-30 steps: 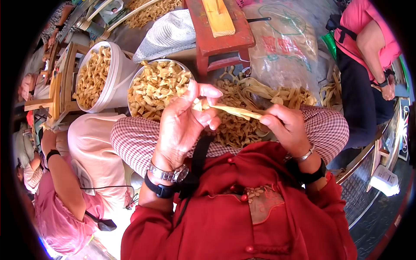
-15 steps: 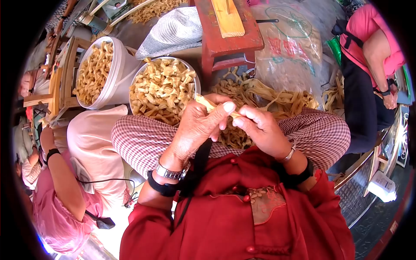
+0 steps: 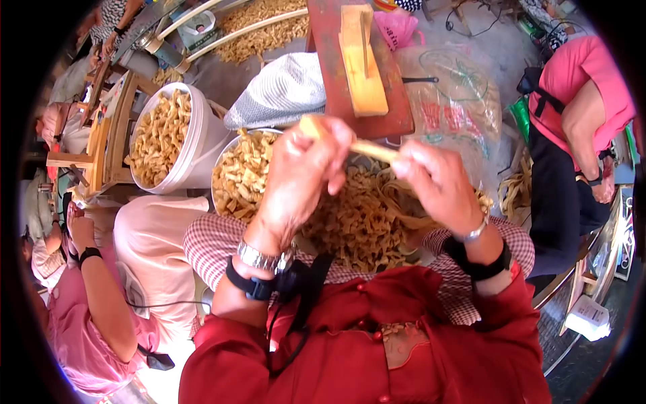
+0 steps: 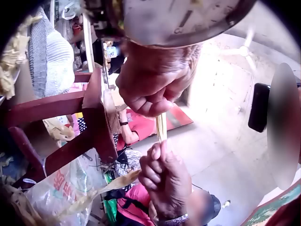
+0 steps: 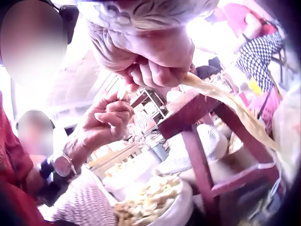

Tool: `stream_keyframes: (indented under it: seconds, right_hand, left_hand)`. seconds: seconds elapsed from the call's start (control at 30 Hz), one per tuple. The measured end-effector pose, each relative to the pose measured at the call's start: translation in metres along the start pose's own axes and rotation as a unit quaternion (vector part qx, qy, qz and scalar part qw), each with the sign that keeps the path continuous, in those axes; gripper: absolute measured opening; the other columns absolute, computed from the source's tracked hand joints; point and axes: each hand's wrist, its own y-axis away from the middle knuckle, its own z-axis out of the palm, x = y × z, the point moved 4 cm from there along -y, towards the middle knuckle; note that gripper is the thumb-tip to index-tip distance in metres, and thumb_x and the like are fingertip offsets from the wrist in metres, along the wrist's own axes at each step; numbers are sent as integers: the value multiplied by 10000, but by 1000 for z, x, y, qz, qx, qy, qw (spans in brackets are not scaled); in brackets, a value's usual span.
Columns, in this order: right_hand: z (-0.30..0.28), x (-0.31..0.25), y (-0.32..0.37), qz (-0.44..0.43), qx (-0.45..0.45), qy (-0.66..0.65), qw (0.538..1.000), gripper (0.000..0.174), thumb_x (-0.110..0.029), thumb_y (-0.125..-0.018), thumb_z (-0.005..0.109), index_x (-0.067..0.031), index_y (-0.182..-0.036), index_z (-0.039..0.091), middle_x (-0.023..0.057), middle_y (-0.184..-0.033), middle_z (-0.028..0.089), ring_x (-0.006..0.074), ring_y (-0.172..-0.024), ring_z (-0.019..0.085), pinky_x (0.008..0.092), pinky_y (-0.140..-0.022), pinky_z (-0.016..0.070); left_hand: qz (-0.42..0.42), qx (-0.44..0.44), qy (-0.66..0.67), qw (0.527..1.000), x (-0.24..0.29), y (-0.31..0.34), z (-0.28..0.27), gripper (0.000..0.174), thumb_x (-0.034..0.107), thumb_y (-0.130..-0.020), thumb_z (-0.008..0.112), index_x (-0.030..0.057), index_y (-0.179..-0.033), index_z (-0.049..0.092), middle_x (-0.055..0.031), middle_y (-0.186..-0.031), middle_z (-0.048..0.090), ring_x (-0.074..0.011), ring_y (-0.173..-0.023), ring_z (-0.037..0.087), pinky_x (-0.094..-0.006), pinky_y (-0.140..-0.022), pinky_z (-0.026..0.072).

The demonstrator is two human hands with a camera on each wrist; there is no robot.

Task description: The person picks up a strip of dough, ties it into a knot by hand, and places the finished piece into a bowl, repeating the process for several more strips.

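A pale yellow, flat dried strip (image 3: 374, 151) stretches between the two hands. My left hand (image 3: 299, 175) grips one end, and a yellow bit shows above its fingers. At the other end my right hand (image 3: 437, 182) pinches the strip with thumb and curled fingers. In the left wrist view a short taut length of strip (image 4: 161, 128) runs between the hands. A long tail of the strip (image 5: 230, 101) trails from the right hand in the right wrist view. Below the hands lies a heap of small yellowish-brown knotted pieces (image 3: 363, 219).
Two white buckets of knotted pieces stand at left, a tilted one (image 3: 202, 135) and a nearer one (image 3: 217, 192). Ahead is a red wooden stool (image 3: 397, 121) bearing a yellow wooden block (image 3: 367, 94). A clear plastic sack (image 3: 457, 87) lies beyond. People sit on both sides.
The hands came together on the strip half a second ago, then moved apart and forward, away from the body, with the strip drawn straight between them. The head view has shifted slightly.
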Motion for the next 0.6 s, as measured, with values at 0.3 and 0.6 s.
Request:
stream_keyframes:
  seconds: [0.3, 0.6]
  right_hand:
    - [-44, 24, -87, -111, 97, 160, 976, 207, -228, -909, 508, -32, -843, 492, 181, -657, 544, 408, -636, 529, 459, -560, 394]
    - [-12, 84, -77, -77, 93, 226, 967, 110, -142, -899, 451, -42, -886, 493, 187, -683, 571, 411, -668, 567, 488, -570, 427]
  left_hand:
    - [157, 43, -109, 981, 42, -90, 17, 130, 153, -893, 589, 22, -891, 594, 18, -659, 512, -43, -511, 422, -202, -437, 351]
    - [135, 156, -340, 917, 12, -119, -19, 174, 167, -875, 612, 1, -824, 623, 6, -612, 554, -45, -494, 462, -210, -447, 380]
